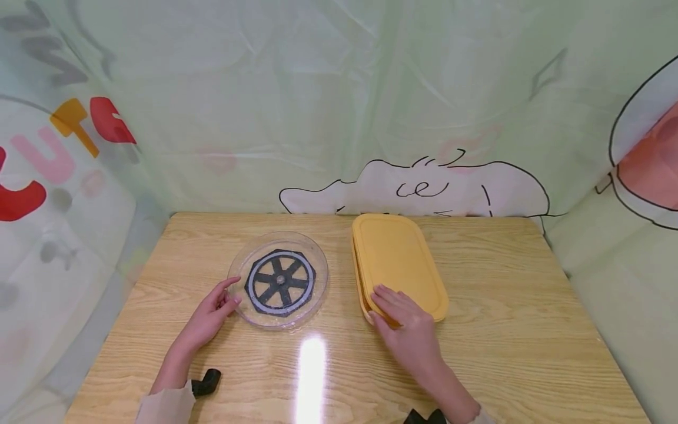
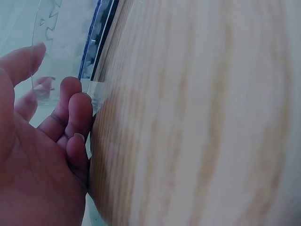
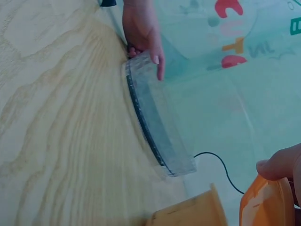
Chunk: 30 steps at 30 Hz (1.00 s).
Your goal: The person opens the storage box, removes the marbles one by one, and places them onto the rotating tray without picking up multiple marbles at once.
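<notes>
Yellow lid [image 1: 399, 259] sits askew over its container [image 3: 190, 213] on the counter [image 1: 529, 318], near edge pinched by the right hand [image 1: 410, 333], apparently to govern its tilt; clear dish [image 1: 283, 239] lies leftward, left hand [image 1: 208, 317] at its rim, perhaps steadying, whether gripping one cannot tell.

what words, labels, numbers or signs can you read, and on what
"CUT": red, pink and orange letters on the pale green curtain; red fourth letter unclear.
Grey and green curtain lettering: too blurred or cut off.
Yellow rectangular plastic box, clear round container: nothing readable.
</notes>
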Each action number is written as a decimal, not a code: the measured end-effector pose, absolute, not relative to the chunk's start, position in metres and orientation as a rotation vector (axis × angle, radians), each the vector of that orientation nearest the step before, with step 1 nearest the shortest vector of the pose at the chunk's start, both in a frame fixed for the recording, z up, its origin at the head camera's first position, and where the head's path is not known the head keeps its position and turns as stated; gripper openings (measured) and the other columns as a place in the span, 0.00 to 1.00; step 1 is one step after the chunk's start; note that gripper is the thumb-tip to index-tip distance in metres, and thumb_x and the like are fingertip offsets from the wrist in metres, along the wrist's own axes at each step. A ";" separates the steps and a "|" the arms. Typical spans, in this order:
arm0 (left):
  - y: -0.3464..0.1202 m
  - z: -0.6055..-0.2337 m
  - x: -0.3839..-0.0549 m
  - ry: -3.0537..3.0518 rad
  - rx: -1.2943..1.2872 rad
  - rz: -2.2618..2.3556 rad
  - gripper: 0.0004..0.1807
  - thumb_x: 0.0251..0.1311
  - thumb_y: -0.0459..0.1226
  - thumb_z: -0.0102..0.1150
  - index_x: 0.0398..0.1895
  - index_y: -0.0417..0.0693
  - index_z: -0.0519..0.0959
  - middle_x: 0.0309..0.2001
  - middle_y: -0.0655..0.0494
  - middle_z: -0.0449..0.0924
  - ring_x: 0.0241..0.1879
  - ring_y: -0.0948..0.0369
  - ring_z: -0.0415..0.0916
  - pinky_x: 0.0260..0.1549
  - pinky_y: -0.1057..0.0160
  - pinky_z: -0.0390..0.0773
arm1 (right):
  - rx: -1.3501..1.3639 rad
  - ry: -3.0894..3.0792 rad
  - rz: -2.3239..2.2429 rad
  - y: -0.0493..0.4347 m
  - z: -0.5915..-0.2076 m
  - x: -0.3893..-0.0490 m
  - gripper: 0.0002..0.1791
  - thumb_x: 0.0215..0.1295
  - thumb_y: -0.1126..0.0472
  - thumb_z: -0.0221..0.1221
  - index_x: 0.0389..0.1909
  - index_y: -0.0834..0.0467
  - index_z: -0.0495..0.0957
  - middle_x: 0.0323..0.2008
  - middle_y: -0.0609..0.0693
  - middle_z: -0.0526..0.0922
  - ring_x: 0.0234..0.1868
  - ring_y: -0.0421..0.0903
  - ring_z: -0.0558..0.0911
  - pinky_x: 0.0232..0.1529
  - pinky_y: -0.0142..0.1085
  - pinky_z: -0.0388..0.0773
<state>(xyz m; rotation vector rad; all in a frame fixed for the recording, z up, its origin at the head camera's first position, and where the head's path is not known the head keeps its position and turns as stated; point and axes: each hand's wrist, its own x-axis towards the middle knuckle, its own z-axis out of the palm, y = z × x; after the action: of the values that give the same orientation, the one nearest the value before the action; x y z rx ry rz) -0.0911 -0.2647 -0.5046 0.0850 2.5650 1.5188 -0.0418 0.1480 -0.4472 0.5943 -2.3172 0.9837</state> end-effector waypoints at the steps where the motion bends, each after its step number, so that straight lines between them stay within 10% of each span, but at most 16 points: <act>1: -0.264 -0.505 -0.092 2.565 0.073 1.518 0.26 0.72 0.41 0.55 0.71 0.51 0.66 0.35 0.50 0.65 0.33 0.58 0.65 0.33 0.64 0.66 | 0.590 -2.312 1.017 0.149 -0.446 -0.042 0.20 0.48 0.70 0.74 0.45 0.65 0.86 0.49 0.57 0.85 0.51 0.54 0.84 0.58 0.40 0.73; 7: -0.259 -0.495 -0.090 2.570 0.047 1.504 0.26 0.72 0.37 0.54 0.71 0.47 0.66 0.35 0.51 0.64 0.34 0.58 0.64 0.33 0.64 0.65 | 0.610 -2.190 1.117 0.158 -0.434 -0.044 0.19 0.48 0.72 0.73 0.44 0.65 0.86 0.48 0.58 0.85 0.50 0.56 0.84 0.60 0.30 0.69; 15: -0.250 -0.474 -0.084 2.556 0.050 1.511 0.25 0.72 0.32 0.53 0.70 0.39 0.66 0.33 0.50 0.64 0.32 0.59 0.64 0.33 0.65 0.65 | 0.624 -2.039 1.142 0.170 -0.414 -0.045 0.23 0.70 0.49 0.61 0.43 0.68 0.86 0.47 0.62 0.84 0.49 0.58 0.84 0.54 0.32 0.74; 23: -0.262 -0.503 -0.091 2.572 0.064 1.524 0.26 0.72 0.39 0.56 0.71 0.49 0.66 0.33 0.52 0.65 0.32 0.59 0.65 0.33 0.65 0.65 | 0.558 -1.972 1.038 0.176 -0.404 -0.046 0.24 0.71 0.49 0.60 0.40 0.71 0.86 0.43 0.64 0.85 0.52 0.43 0.82 0.52 0.29 0.74; 30: -0.262 -0.506 -0.090 2.599 0.105 1.526 0.25 0.72 0.42 0.55 0.70 0.50 0.68 0.31 0.52 0.66 0.30 0.59 0.65 0.32 0.64 0.66 | 0.484 -1.832 1.008 0.178 -0.399 -0.050 0.21 0.70 0.54 0.62 0.38 0.73 0.85 0.41 0.66 0.85 0.47 0.52 0.85 0.49 0.29 0.76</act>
<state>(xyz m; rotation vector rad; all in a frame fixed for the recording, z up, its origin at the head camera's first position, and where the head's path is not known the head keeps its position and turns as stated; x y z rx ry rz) -0.0896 -0.2623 -0.5055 0.1047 2.5989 1.5260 -0.0495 0.1784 -0.3994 0.4836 -1.8325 1.0081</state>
